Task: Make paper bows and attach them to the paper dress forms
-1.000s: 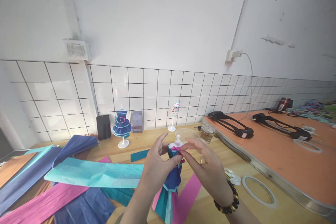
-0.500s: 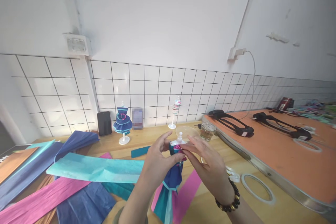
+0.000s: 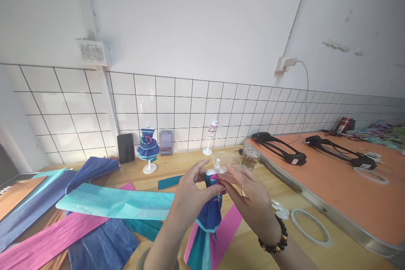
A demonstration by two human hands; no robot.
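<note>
A miniature dress form point(image 3: 217, 165) with a white knob on top stands between my hands. It wears a paper dress point(image 3: 209, 216) in blue, pink and teal, with a light-blue hem. My left hand point(image 3: 193, 187) grips the bodice from the left, thumb across its front. From the right, the fingers of my right hand point(image 3: 249, 194) pinch pink paper at the bodice top. The fingers hide part of the bodice. Behind, a second mannequin in a blue tiered dress point(image 3: 148, 145) stands by the wall, and a slim white one point(image 3: 211, 133) stands right of it.
Crepe paper strips in turquoise point(image 3: 117, 203), pink point(image 3: 47, 238) and navy point(image 3: 101, 242) overlap at left. A phone point(image 3: 125, 148) leans on the tiles. At right are a glass point(image 3: 251, 158), a tape roll point(image 3: 310, 227), and an orange mat point(image 3: 348, 202) bearing black headsets point(image 3: 280, 148).
The dress form has turned slightly, and its skirt has shifted a little to the right. Both hands keep nearly the same hold on the bodice.
</note>
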